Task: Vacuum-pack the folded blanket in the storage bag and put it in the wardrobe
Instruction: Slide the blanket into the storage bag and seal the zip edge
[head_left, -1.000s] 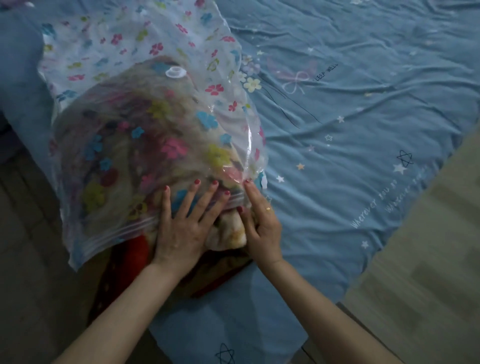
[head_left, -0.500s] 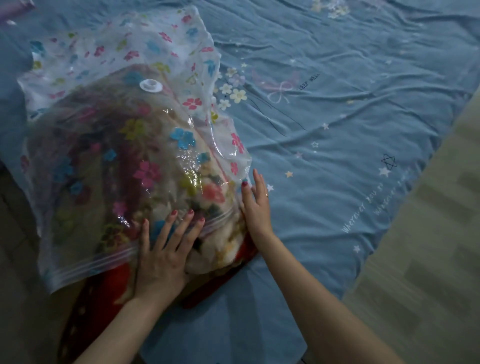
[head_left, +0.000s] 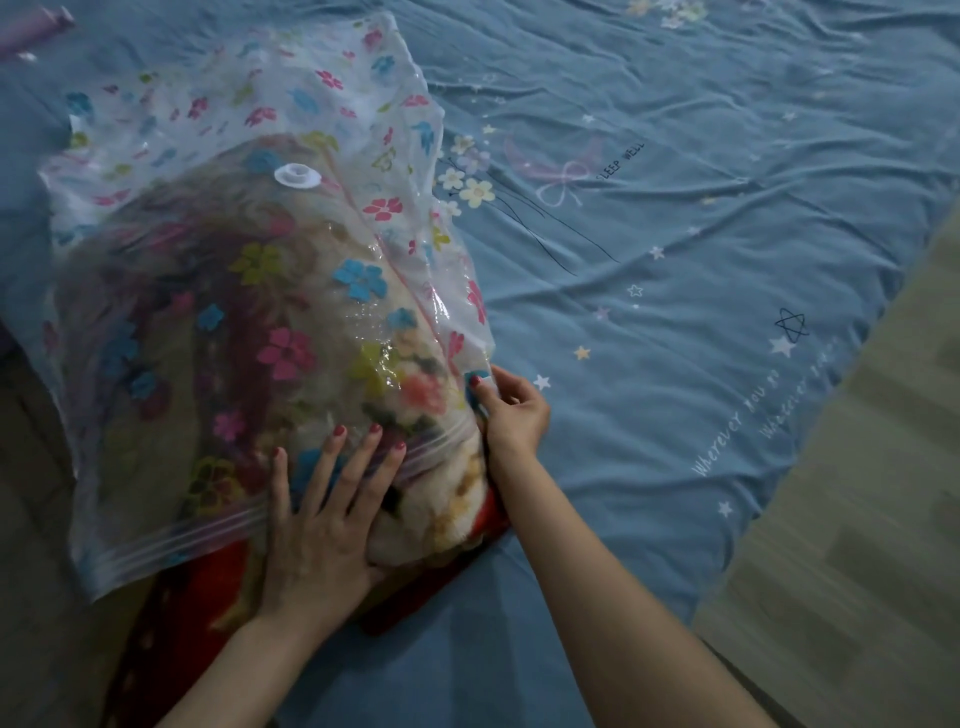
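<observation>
**Blanket end not yet past the zip line**

While the folded blanket (head_left: 270, 332) sits mostly inside the storage bag (head_left: 218, 156) on the bed (head_left: 675, 260), its near end pokes out past the zip strip (head_left: 171, 535), toward the person. Left hand (head_left: 322, 525) lies flat, fingers spread, pressing over the mouth. Right hand (head_left: 514, 415) pinches the bag's right edge. Long axis runs away from the hands; likely push is forward, left hand nearer
</observation>
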